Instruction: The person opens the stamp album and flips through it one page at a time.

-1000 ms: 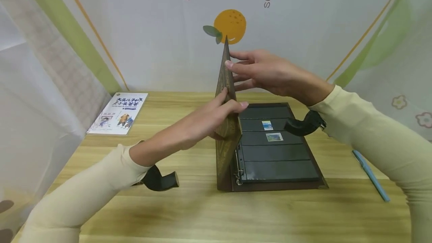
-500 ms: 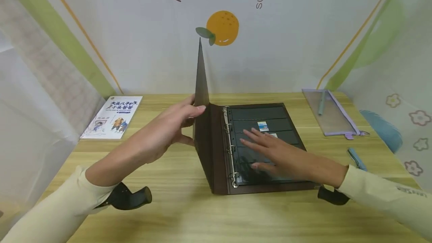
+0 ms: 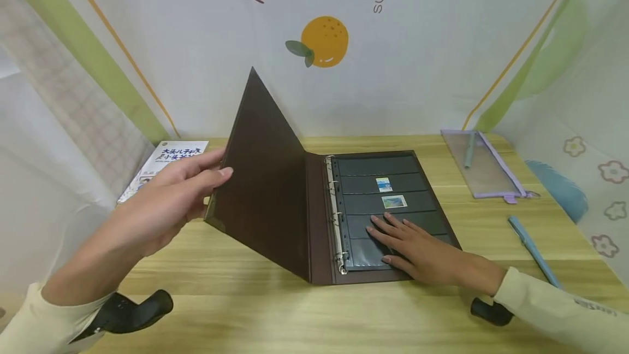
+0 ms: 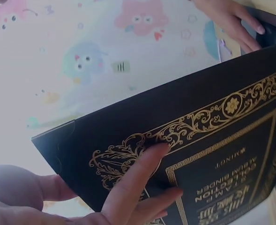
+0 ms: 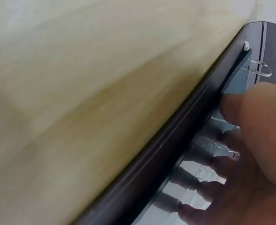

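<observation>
A dark brown stamp album binder [image 3: 320, 223] lies on the wooden table, its front cover [image 3: 267, 190] swung up and leaning left. My left hand [image 3: 169, 193] pinches the cover's outer edge, thumb on the plain inside and fingers on the outside. Gold ornament and lettering on the outer cover [image 4: 222, 154] show in the left wrist view. My right hand [image 3: 417, 253] rests with fingers spread on the lower part of the black pocket page [image 3: 380, 166]. Above its fingertips, two small stamps [image 3: 384, 184] sit in the pockets. Metal rings [image 3: 336, 216] run along the spine.
A white booklet [image 3: 172, 151] lies at the back left, partly behind my left hand. To the right are a mesh pouch [image 3: 486, 171] with a pen in it and a blue pen [image 3: 533, 247]. A printed curtain [image 3: 216, 31] hangs behind the table.
The cover has swung from nearly upright over to the left, carried by my left hand. My right hand has left the cover and come down onto the page.
</observation>
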`<state>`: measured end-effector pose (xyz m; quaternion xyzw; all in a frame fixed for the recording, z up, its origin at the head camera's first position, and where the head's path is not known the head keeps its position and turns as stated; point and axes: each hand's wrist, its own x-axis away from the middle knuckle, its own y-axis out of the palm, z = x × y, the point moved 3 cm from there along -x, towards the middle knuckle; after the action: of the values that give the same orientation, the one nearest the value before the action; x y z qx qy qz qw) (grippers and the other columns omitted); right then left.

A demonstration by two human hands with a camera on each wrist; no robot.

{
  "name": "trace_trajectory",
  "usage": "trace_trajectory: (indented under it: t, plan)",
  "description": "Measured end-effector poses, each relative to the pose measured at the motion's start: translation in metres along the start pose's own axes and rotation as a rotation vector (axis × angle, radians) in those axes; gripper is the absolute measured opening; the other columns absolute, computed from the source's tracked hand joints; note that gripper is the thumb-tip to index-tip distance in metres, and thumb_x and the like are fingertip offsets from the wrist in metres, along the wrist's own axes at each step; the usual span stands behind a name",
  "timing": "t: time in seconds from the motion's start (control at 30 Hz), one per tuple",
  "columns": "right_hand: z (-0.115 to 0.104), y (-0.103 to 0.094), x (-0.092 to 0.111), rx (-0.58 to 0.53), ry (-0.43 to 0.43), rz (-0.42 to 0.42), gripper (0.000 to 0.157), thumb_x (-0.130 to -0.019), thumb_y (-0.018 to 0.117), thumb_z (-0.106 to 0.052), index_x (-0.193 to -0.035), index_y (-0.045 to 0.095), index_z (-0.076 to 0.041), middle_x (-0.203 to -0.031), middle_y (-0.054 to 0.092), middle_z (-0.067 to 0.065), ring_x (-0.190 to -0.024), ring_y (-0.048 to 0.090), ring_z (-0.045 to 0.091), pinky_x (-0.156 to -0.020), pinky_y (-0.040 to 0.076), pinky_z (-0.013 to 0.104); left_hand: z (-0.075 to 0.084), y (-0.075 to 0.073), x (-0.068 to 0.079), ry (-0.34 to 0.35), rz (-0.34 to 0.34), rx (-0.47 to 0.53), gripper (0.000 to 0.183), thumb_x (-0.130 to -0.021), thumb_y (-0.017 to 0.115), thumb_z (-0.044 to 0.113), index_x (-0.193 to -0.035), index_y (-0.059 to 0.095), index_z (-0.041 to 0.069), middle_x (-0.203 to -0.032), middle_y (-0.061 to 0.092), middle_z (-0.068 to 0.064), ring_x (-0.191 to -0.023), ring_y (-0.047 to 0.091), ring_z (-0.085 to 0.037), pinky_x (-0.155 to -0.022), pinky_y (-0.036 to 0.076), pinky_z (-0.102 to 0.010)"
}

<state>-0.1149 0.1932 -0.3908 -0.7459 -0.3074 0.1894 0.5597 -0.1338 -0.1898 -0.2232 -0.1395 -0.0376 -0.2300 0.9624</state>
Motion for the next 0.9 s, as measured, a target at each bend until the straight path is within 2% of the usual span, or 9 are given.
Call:
trace_trajectory:
  t: [0.1,0.13,0.23,0.3,0.37,0.5,0.63,0.77,0.9]
  plan:
    - [-0.001,0.001,0.001,-0.007,0.011,0.005,0.058,-0.108,0.049,-0.033,-0.160,0.032,-0.013,-0.167,0.025,0.015,-0.152,0.024,0.046,-0.114,0.029,0.070,-0.011,-0.011,0.004,-0.012,0.023,-0.018,0.062,-0.108,0.048,0.033,-0.162,0.022,0.020,-0.165,0.029,0.004,-0.095,0.048,-0.002,-0.066,0.041,-0.018]
    - [-0.001,0.001,0.001,-0.010,0.017,0.004,0.058,-0.108,0.049,-0.033,-0.160,0.032,-0.013,-0.167,0.025,0.015,-0.152,0.024,0.046,-0.114,0.029,0.070,-0.015,-0.015,0.005,-0.023,0.036,-0.016,0.064,-0.108,0.048,0.033,-0.163,0.020,0.018,-0.160,0.037,0.006,-0.081,0.043,-0.003,-0.062,0.037,-0.020]
    - [-0.003,0.002,0.002,-0.010,0.030,0.003,0.058,-0.108,0.048,-0.034,-0.160,0.032,-0.013,-0.167,0.025,0.015,-0.152,0.024,0.046,-0.114,0.029,0.070,-0.026,-0.024,0.007,-0.035,0.043,0.006,0.066,-0.108,0.048,0.032,-0.163,0.014,0.015,-0.165,0.031,0.005,-0.102,0.055,-0.004,-0.081,0.046,-0.012]
    - [-0.005,0.002,0.002,-0.003,0.036,0.007,0.058,-0.108,0.047,-0.034,-0.160,0.031,-0.014,-0.167,0.026,0.014,-0.152,0.025,0.046,-0.114,0.029,0.070,-0.035,-0.030,0.009,-0.053,0.050,0.047,0.069,-0.109,0.047,0.031,-0.164,0.009,0.015,-0.164,0.033,0.007,-0.142,0.039,-0.001,-0.104,0.043,-0.012]
    - [-0.007,0.003,0.001,0.002,0.037,0.017,0.058,-0.108,0.047,-0.033,-0.160,0.031,-0.013,-0.167,0.026,0.015,-0.152,0.025,0.046,-0.114,0.030,0.070,-0.045,-0.037,0.012,-0.040,0.051,0.115,0.068,-0.109,0.046,0.027,-0.164,0.007,0.012,-0.163,0.036,0.007,-0.149,0.036,-0.006,-0.109,0.045,-0.020]
    - [-0.011,0.007,-0.001,-0.012,0.054,0.018,0.058,-0.109,0.046,-0.034,-0.161,0.029,-0.015,-0.168,0.024,0.013,-0.153,0.022,0.045,-0.115,0.027,0.070,-0.067,-0.051,0.019,-0.024,0.077,0.250,0.066,-0.110,0.043,0.019,-0.163,0.007,0.006,-0.134,0.067,0.011,-0.111,0.070,-0.006,-0.085,0.059,-0.026]
    - [-0.013,0.010,0.000,-0.016,0.085,0.006,0.059,-0.109,0.045,-0.036,-0.161,0.028,-0.016,-0.169,0.022,0.011,-0.154,0.020,0.043,-0.116,0.025,0.070,-0.092,-0.060,0.024,0.000,0.104,0.303,0.067,-0.110,0.042,0.015,-0.162,0.001,0.000,-0.124,0.072,0.012,-0.098,0.075,-0.008,-0.078,0.060,-0.026]
    - [-0.014,0.011,0.000,-0.005,0.101,0.010,0.059,-0.109,0.044,-0.037,-0.161,0.028,-0.017,-0.169,0.021,0.010,-0.155,0.019,0.042,-0.116,0.025,0.070,-0.115,-0.065,0.024,-0.005,0.196,0.179,0.068,-0.109,0.044,0.012,-0.161,0.002,0.000,-0.115,0.073,0.017,-0.087,0.076,-0.008,-0.073,0.061,-0.026]
    - [-0.012,0.010,0.000,0.004,0.101,0.017,0.059,-0.109,0.044,-0.038,-0.162,0.027,-0.018,-0.169,0.021,0.009,-0.155,0.020,0.041,-0.117,0.025,0.069,-0.134,-0.068,0.023,-0.107,0.292,-0.151,0.066,-0.108,0.048,0.015,-0.162,0.011,0.001,-0.135,0.066,-0.015,-0.094,0.074,-0.010,-0.071,0.061,-0.025]
